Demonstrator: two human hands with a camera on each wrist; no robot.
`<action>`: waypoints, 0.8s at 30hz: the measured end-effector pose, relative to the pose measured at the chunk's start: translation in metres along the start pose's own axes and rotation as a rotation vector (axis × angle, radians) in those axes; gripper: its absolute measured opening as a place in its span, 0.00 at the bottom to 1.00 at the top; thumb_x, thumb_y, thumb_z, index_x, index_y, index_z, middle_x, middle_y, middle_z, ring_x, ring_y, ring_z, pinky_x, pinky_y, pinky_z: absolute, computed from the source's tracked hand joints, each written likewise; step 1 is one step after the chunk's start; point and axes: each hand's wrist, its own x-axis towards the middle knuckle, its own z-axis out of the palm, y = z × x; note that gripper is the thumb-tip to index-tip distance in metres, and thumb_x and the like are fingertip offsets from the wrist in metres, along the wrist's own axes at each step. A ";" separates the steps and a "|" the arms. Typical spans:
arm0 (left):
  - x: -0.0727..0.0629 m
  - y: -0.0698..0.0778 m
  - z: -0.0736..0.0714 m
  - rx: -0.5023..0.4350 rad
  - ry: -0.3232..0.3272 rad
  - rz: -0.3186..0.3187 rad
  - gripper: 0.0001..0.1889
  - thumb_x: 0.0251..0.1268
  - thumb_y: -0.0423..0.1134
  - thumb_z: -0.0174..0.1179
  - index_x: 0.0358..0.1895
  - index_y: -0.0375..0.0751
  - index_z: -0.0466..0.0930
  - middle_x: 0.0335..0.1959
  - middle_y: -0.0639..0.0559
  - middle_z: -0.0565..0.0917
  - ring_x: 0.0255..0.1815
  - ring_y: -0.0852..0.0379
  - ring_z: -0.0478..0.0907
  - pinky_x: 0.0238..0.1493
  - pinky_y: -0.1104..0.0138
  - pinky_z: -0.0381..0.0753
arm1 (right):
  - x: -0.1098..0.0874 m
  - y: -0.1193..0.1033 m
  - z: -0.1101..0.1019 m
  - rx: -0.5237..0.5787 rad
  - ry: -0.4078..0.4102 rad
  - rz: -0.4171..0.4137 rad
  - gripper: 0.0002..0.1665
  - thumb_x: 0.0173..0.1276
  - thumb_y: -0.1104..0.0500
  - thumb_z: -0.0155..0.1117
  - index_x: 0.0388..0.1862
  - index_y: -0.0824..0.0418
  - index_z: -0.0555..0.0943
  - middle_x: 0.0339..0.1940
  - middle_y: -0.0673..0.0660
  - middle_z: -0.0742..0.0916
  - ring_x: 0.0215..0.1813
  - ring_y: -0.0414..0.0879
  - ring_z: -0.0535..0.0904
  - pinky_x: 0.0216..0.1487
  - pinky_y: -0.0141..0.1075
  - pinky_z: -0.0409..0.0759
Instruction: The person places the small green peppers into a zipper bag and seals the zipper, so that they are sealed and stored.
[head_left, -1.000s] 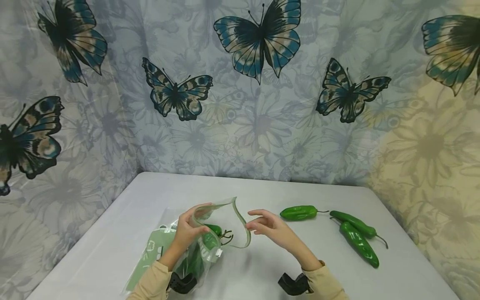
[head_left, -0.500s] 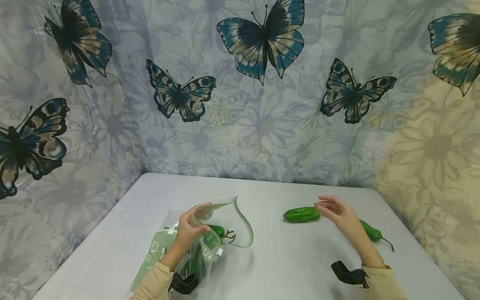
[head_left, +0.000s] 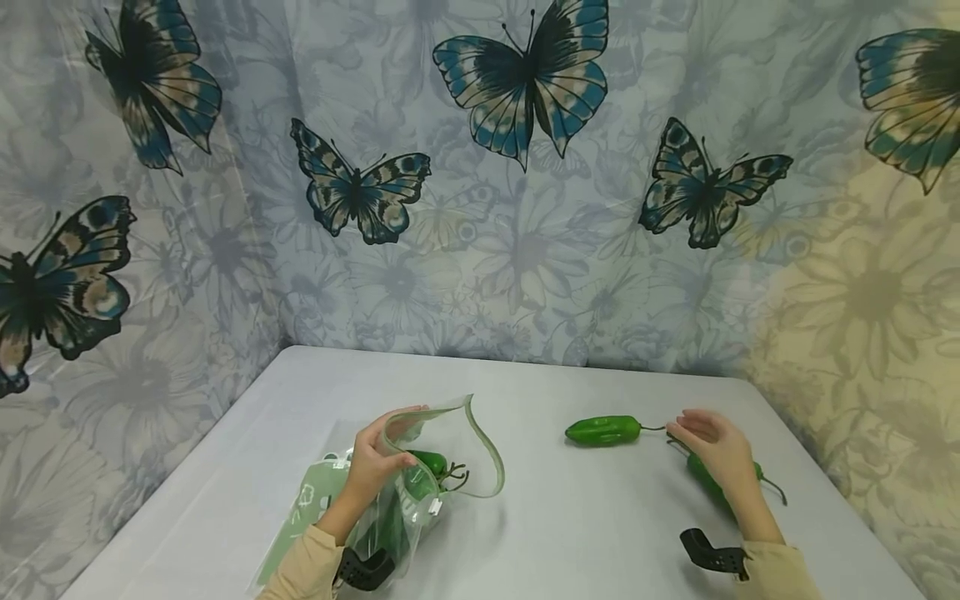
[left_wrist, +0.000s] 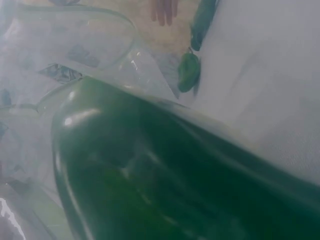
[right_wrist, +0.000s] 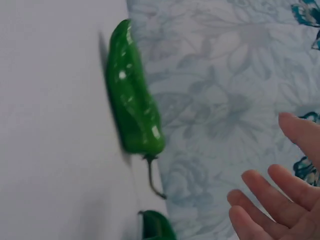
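Note:
My left hand [head_left: 375, 454] grips the rim of a clear zip bag [head_left: 492, 454] with a pale green edge, thumb at its mouth. Green peppers [head_left: 429, 463] with thin stems lie inside the bag; one pepper [left_wrist: 150, 165] fills much of the left wrist view, seen through plastic. At the right, my right hand [head_left: 716, 446] hovers over two green peppers [head_left: 705, 477], partly covering them. Its fingers [right_wrist: 272, 202] are spread and hold nothing in the right wrist view. A third loose pepper [head_left: 603, 431] lies just left of this hand, stem pointing right.
A flat pale green package [head_left: 303, 508] in clear plastic lies left of the bag, partly behind the left forearm. The white table [head_left: 540, 517] meets a butterfly-print cloth [head_left: 525, 267] at its back and sides. Black cameras are strapped to both wrists.
My right hand has left the bag's mouth and moved right, past the single pepper, to above the two peppers. The left hand keeps its hold on the bag.

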 end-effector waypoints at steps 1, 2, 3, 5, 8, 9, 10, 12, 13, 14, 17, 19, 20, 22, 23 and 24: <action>-0.001 0.000 0.000 0.001 0.000 -0.002 0.38 0.48 0.50 0.64 0.50 0.15 0.66 0.52 0.43 0.75 0.55 0.51 0.70 0.56 0.62 0.66 | -0.003 -0.001 0.000 -0.018 0.002 -0.008 0.30 0.55 0.40 0.63 0.53 0.53 0.75 0.44 0.52 0.82 0.43 0.36 0.75 0.36 0.27 0.74; -0.002 0.000 0.000 0.003 -0.001 -0.004 0.38 0.48 0.50 0.64 0.50 0.15 0.66 0.52 0.43 0.75 0.55 0.51 0.70 0.56 0.62 0.66 | -0.005 -0.002 0.000 -0.043 0.005 -0.019 0.30 0.54 0.40 0.63 0.52 0.55 0.75 0.44 0.54 0.82 0.44 0.40 0.76 0.37 0.31 0.75; -0.002 0.000 0.000 0.010 -0.002 -0.006 0.38 0.48 0.50 0.63 0.51 0.16 0.67 0.52 0.43 0.75 0.55 0.51 0.70 0.56 0.63 0.66 | -0.007 -0.003 -0.002 -0.067 0.000 -0.031 0.31 0.54 0.40 0.64 0.52 0.57 0.75 0.45 0.56 0.82 0.44 0.44 0.76 0.37 0.36 0.76; -0.002 0.000 0.000 0.032 -0.002 -0.008 0.38 0.48 0.51 0.63 0.51 0.17 0.67 0.52 0.43 0.76 0.54 0.51 0.70 0.56 0.63 0.66 | -0.015 -0.025 -0.011 -0.085 -0.014 -0.029 0.32 0.55 0.41 0.64 0.51 0.61 0.75 0.46 0.62 0.81 0.46 0.54 0.75 0.35 0.43 0.76; -0.001 0.000 0.000 0.047 -0.003 -0.009 0.38 0.47 0.52 0.63 0.50 0.17 0.68 0.51 0.41 0.76 0.54 0.51 0.71 0.56 0.63 0.66 | -0.027 -0.060 -0.028 -0.082 -0.046 -0.035 0.31 0.57 0.47 0.65 0.49 0.70 0.73 0.46 0.71 0.78 0.47 0.64 0.72 0.37 0.52 0.74; -0.002 0.000 -0.001 0.044 -0.004 -0.010 0.38 0.47 0.52 0.63 0.50 0.17 0.67 0.51 0.41 0.76 0.54 0.51 0.71 0.56 0.63 0.66 | -0.030 -0.068 -0.033 -0.092 -0.053 -0.020 0.30 0.56 0.49 0.66 0.47 0.71 0.74 0.45 0.71 0.79 0.45 0.64 0.73 0.34 0.50 0.74; -0.002 0.000 -0.001 0.041 -0.005 -0.012 0.38 0.47 0.52 0.63 0.50 0.17 0.67 0.51 0.41 0.76 0.54 0.51 0.71 0.56 0.64 0.66 | -0.033 -0.079 -0.038 -0.102 -0.051 0.000 0.29 0.56 0.50 0.67 0.46 0.71 0.74 0.44 0.71 0.79 0.45 0.64 0.72 0.33 0.50 0.74; -0.002 0.000 -0.001 0.022 -0.010 -0.011 0.39 0.47 0.51 0.63 0.50 0.16 0.67 0.51 0.40 0.76 0.54 0.51 0.71 0.56 0.64 0.66 | -0.036 -0.082 -0.043 -0.116 -0.078 0.017 0.28 0.56 0.53 0.67 0.44 0.74 0.73 0.43 0.73 0.78 0.44 0.65 0.72 0.35 0.52 0.73; -0.002 0.000 -0.001 0.011 -0.012 -0.010 0.39 0.47 0.51 0.63 0.50 0.15 0.66 0.51 0.39 0.75 0.54 0.51 0.70 0.56 0.64 0.67 | -0.037 -0.082 -0.045 -0.127 -0.095 0.029 0.28 0.56 0.53 0.67 0.44 0.75 0.73 0.43 0.73 0.78 0.44 0.65 0.72 0.35 0.52 0.73; -0.002 0.000 0.000 0.002 -0.012 -0.009 0.38 0.47 0.50 0.63 0.50 0.15 0.66 0.51 0.39 0.75 0.54 0.51 0.70 0.55 0.63 0.67 | -0.038 -0.081 -0.047 -0.140 -0.117 0.049 0.29 0.56 0.52 0.67 0.44 0.75 0.73 0.43 0.74 0.77 0.44 0.65 0.72 0.35 0.52 0.73; -0.002 -0.001 0.000 -0.007 -0.019 -0.001 0.38 0.48 0.50 0.63 0.50 0.14 0.66 0.51 0.37 0.75 0.55 0.50 0.70 0.56 0.62 0.66 | -0.040 -0.080 -0.052 -0.152 -0.183 0.079 0.31 0.57 0.53 0.65 0.46 0.79 0.71 0.43 0.77 0.76 0.44 0.68 0.71 0.38 0.54 0.72; -0.002 -0.001 0.001 -0.007 -0.021 0.000 0.38 0.48 0.50 0.63 0.50 0.15 0.66 0.51 0.36 0.75 0.55 0.50 0.70 0.56 0.62 0.66 | -0.039 -0.077 -0.052 -0.172 -0.203 0.088 0.31 0.56 0.54 0.66 0.45 0.80 0.71 0.42 0.76 0.76 0.43 0.69 0.71 0.38 0.53 0.73; -0.001 -0.001 0.001 -0.006 -0.023 -0.001 0.38 0.48 0.50 0.63 0.51 0.15 0.66 0.51 0.36 0.75 0.55 0.50 0.70 0.56 0.62 0.66 | -0.038 -0.076 -0.052 -0.184 -0.219 0.092 0.31 0.55 0.54 0.67 0.45 0.80 0.71 0.41 0.76 0.76 0.43 0.69 0.71 0.39 0.54 0.72; -0.001 -0.001 0.000 -0.006 -0.027 -0.004 0.38 0.48 0.50 0.63 0.51 0.15 0.66 0.51 0.37 0.75 0.55 0.50 0.70 0.54 0.64 0.68 | -0.037 -0.073 -0.051 -0.211 -0.250 0.093 0.31 0.54 0.56 0.68 0.44 0.81 0.70 0.41 0.77 0.76 0.44 0.70 0.70 0.40 0.55 0.71; -0.001 -0.001 0.000 -0.007 -0.028 -0.007 0.38 0.48 0.49 0.63 0.51 0.15 0.66 0.52 0.37 0.75 0.55 0.50 0.70 0.53 0.65 0.69 | -0.036 -0.072 -0.051 -0.223 -0.265 0.091 0.31 0.53 0.57 0.68 0.44 0.82 0.70 0.40 0.77 0.76 0.44 0.70 0.70 0.41 0.56 0.70; -0.001 -0.001 0.000 -0.010 -0.029 -0.009 0.38 0.48 0.49 0.63 0.51 0.15 0.66 0.52 0.37 0.75 0.55 0.49 0.70 0.52 0.65 0.70 | -0.036 -0.070 -0.050 -0.237 -0.278 0.087 0.31 0.52 0.58 0.68 0.44 0.82 0.70 0.41 0.78 0.76 0.44 0.71 0.69 0.42 0.57 0.69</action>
